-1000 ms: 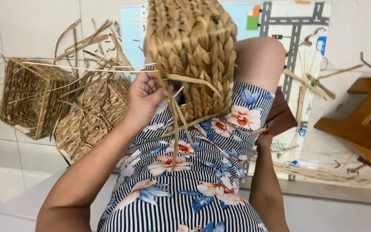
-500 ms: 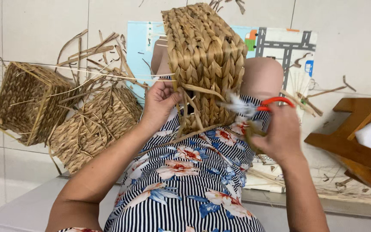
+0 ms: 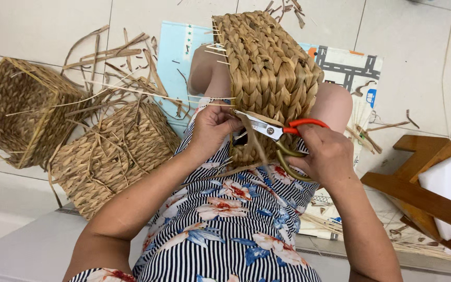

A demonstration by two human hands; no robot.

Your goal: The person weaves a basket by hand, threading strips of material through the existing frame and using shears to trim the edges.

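Fabric of a striped, flowered dress (image 3: 225, 230) fills the nearest part of the view, covering the person's lap. Just above it, the right hand (image 3: 325, 156) is closed around the red handles of a pair of scissors (image 3: 272, 129), whose metal blades point left across a loose straw strand (image 3: 254, 138). The left hand (image 3: 212, 128) pinches strands at the near edge of the woven basket (image 3: 267, 73), fingers curled narrow. That basket stands on the lap between the knees, its braided side facing up, thin stiff ends poking out along its left edge. To the left, on the tiled floor (image 3: 37, 26), lie two more woven baskets: one tipped beside the thigh (image 3: 113, 156), another open one farther left (image 3: 19, 109), with straw scraps strewn about them. A light blue play mat (image 3: 176, 57) lies beyond, and a wooden stool (image 3: 424, 188) stands at right.
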